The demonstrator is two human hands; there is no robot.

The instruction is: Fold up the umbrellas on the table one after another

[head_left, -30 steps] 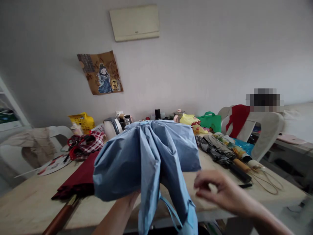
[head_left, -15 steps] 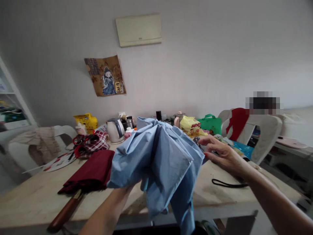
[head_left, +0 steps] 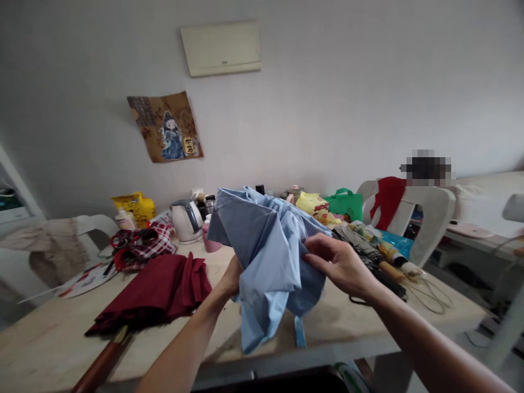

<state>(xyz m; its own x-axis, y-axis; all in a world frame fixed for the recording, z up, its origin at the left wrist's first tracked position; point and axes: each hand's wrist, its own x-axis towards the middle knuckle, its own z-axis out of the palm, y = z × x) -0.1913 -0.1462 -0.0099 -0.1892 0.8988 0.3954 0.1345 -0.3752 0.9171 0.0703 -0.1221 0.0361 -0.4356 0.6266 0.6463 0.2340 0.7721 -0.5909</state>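
Observation:
A light blue umbrella, its canopy loose and hanging in folds, is held up above the table in front of me. My left hand grips it from below; the canopy hides most of those fingers. At the right side of the canopy, my right hand pinches the cloth between thumb and fingers. A light blue strap dangles beneath the cloth. To the left lies a dark red umbrella with a brown wooden handle, loosely folded on the table.
On the table, several folded umbrellas lie at the right. A kettle, a pink cup, a yellow bag and a green bag stand behind. White chairs flank the table, and a person sits beyond the right one.
My right hand has moved left and closed on the blue canopy. The umbrella has turned, its folds now hanging differently. The view has shifted slightly right.

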